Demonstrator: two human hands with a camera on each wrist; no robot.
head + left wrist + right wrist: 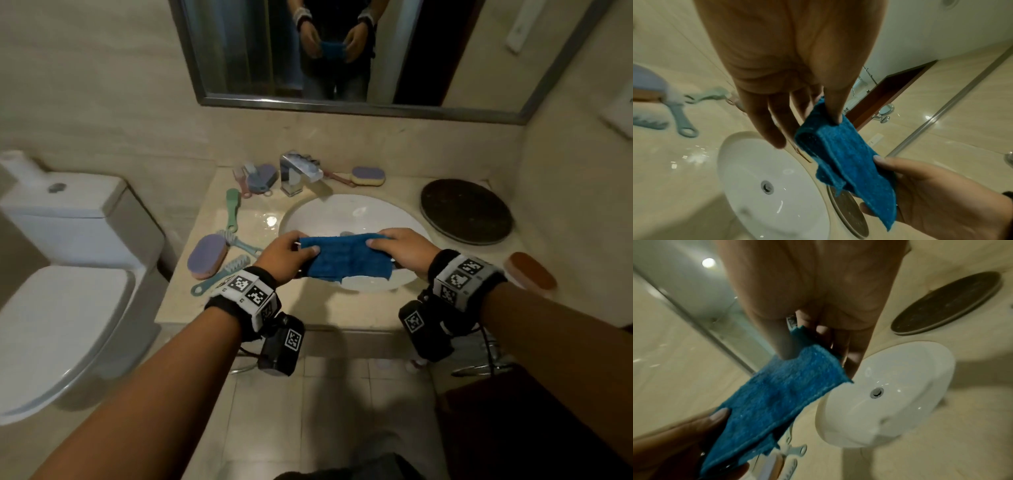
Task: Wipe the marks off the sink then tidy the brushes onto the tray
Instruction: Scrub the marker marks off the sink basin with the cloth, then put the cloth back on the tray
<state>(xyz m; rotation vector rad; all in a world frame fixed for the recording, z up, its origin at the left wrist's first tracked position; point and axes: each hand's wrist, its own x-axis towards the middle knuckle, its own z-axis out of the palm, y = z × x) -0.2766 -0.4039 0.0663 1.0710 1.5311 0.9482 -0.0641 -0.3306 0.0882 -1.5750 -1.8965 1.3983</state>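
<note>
A blue cloth [346, 258] hangs stretched between both hands above the front of the white sink [346, 214]. My left hand [291, 253] pinches its left end and my right hand [399, 248] pinches its right end. The left wrist view shows the blue cloth [842, 155] folded, with the left thumb on it, over the sink [760, 178]. In the right wrist view the blue cloth [781, 395] runs from my right fingers down to the other hand beside the sink [890, 394]. A dark round tray [466, 210] lies on the counter to the right of the basin.
Several brushes and sponges lie left of the basin: a green brush [233, 209], a purple sponge [207, 255], a teal brush [222, 274]. More lie by the chrome tap [296, 171], with a yellow-purple sponge [368, 175] behind. A brown brush [531, 274] sits at the right. A toilet [68, 274] stands left.
</note>
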